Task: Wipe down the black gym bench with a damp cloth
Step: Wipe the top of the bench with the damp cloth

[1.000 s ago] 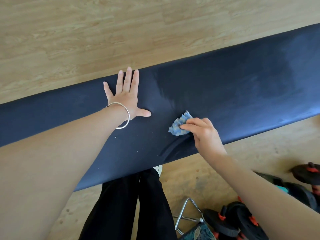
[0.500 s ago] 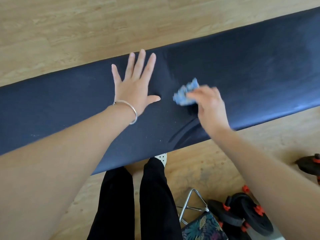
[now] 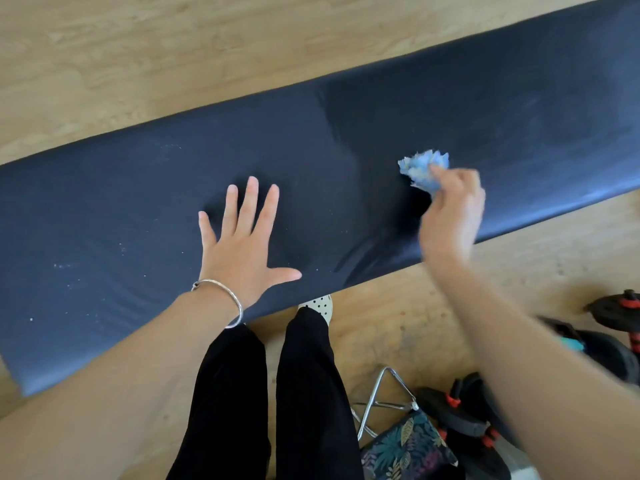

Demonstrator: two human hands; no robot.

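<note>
Cloth (image 3: 421, 170) in right hand (image 3: 450, 214)

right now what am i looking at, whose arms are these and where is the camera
No machine here: these are a person's two bare arms, filmed by a camera worn on their head, looking down. The long dark pad is a black gym bench on a wooden floor. The left hand, a bracelet at its wrist, lies flat and open on the bench. The right hand, blurred, grips a crumpled blue cloth over the padding. Nearer are the person's black trousers and dumbbell weights on the floor.
</note>
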